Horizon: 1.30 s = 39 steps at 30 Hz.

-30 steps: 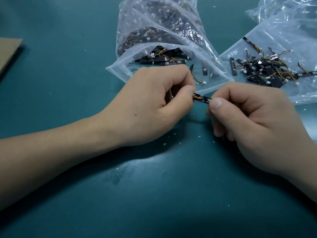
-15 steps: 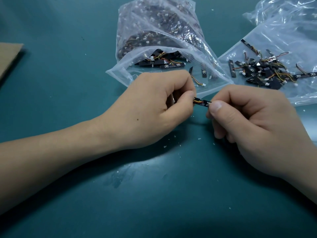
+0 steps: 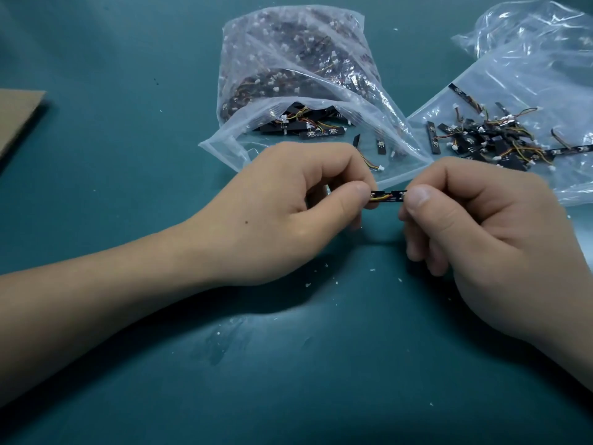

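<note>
Hands drift slightly apart, more black strip (image 3: 395,196) exposed; left hand (image 3: 288,213) and right hand (image 3: 481,239) both pinch its ends. Overbending risks tearing the wires (image 3: 380,197).

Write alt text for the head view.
A left hand and right hand pinch opposite ends of a small black circuit strip over a teal table. Behind lie an open plastic bag of similar strips and a second bag with loose ones.
</note>
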{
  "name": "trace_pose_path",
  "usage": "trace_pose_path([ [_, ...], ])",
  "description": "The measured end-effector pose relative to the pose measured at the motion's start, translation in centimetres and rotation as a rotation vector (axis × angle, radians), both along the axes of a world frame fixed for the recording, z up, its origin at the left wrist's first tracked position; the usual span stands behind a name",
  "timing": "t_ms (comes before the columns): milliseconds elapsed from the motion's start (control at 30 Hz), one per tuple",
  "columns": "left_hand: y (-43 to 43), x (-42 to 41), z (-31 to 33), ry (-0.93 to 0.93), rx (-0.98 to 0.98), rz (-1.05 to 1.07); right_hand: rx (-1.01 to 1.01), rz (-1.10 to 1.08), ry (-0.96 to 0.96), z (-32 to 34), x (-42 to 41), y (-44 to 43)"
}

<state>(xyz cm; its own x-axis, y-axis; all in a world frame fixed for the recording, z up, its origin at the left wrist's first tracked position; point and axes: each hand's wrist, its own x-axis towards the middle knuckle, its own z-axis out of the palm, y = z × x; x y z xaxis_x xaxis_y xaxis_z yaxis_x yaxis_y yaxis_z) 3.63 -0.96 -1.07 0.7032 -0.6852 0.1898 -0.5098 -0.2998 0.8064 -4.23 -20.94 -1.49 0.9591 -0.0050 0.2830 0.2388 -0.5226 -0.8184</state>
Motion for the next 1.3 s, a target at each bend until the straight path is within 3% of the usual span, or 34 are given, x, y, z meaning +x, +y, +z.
trace_pose_path([
  [200,0.0,0.2,0.0,0.081,0.055,-0.116,0.011,-0.007,-0.012,0.0,0.1,0.0],
  [333,-0.1,0.4,-0.1,0.123,-0.061,-0.045,0.038,0.07,0.056,0.2,-0.2,0.4],
  [500,-0.1,0.4,-0.2,0.064,-0.02,-0.053,-0.392,-0.008,0.04,0.1,-0.2,0.9],
  [567,-0.1,0.3,-0.2,0.063,-0.014,-0.04,-0.454,-0.031,0.023,0.0,-0.1,1.1],
  [800,-0.2,0.2,0.0,0.066,0.011,-0.006,-0.236,0.011,-0.013,-0.1,-0.2,0.4],
  [1000,-0.4,0.0,0.1,0.023,0.055,0.007,-0.328,0.039,-0.003,0.0,-0.2,0.7],
  [1300,-0.5,-0.2,0.3,0.014,0.08,0.009,-0.238,0.028,-0.152,0.0,-0.3,0.6],
])
